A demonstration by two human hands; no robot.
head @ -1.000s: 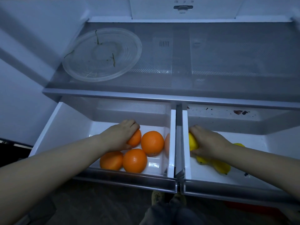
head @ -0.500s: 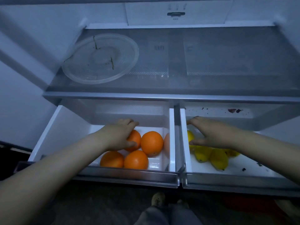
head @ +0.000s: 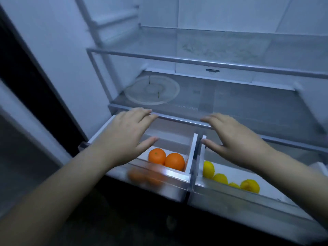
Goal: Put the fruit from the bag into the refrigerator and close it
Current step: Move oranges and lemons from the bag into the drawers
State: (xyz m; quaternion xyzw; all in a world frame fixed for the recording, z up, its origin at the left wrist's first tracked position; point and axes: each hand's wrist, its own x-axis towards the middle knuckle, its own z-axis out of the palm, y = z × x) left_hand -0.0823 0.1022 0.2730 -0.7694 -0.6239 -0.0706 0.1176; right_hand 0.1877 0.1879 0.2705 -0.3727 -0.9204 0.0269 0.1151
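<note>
Two crisper drawers stand pulled out at the bottom of the open refrigerator. The left drawer (head: 163,189) holds several oranges (head: 174,161); two show clearly, others blur behind its clear front. Several lemons (head: 208,169) lie in the right drawer (head: 236,201). My left hand (head: 124,137) hovers above the left drawer, fingers spread, holding nothing. My right hand (head: 234,141) hovers above the right drawer, also empty with fingers apart. No bag is in view.
A glass shelf (head: 239,107) above the drawers carries a round clear plate (head: 152,90). Another glass shelf (head: 213,47) sits higher. The fridge's left inner wall (head: 67,59) and a door edge (head: 21,121) stand at left. Dark floor lies below.
Both hands let go of the fruit and lifted out of the drawers to just above them. My view rose and swung, now showing the upper shelves.
</note>
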